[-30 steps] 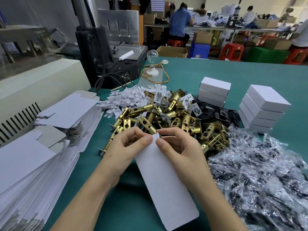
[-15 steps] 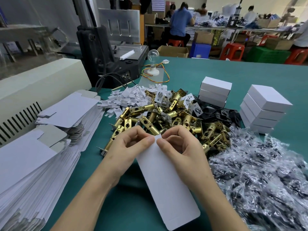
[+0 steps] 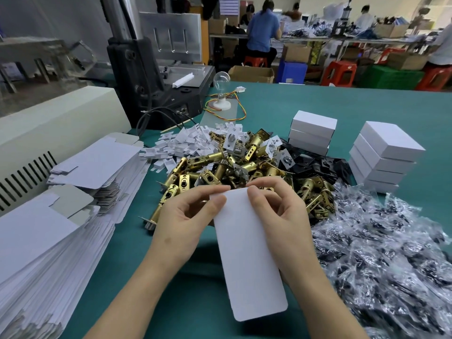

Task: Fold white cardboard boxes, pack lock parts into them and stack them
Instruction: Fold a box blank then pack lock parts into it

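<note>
**Working open the far end of a flat box blank**

I hold one flat white box blank [image 3: 247, 253] in front of me. Its long side runs back toward my body and its rounded near end hangs free above the green table [image 3: 330, 104]. My left hand [image 3: 181, 216] pinches the far edge at its left corner, thumb on the top face and fingers curled behind. My right hand [image 3: 276, 211] pinches the same edge at the right corner in the same way, so the two thumbs lie close together.

I judge this grip is for parting the layers or bending the end flap, which makes it the very start of folding. Nothing is packed in this one yet. The card looks thin, so a hard pinch could crease it where I do not want a fold.

Everything else lies where either hand can reach it:
- Just past my fingertips is the heap of brass latch bolts [image 3: 220, 167].
- Out beyond my left hand sits the stack of flat blanks [image 3: 49, 241].
- Alongside my right wrist spread the crinkled clear bags [image 3: 381, 245] of small dark parts.
- Beyond my right hand lie black plates [image 3: 318, 165].
- Farther off that way, the closed white boxes [image 3: 311, 133] stand in two piles, out of the way of the work.
</note>
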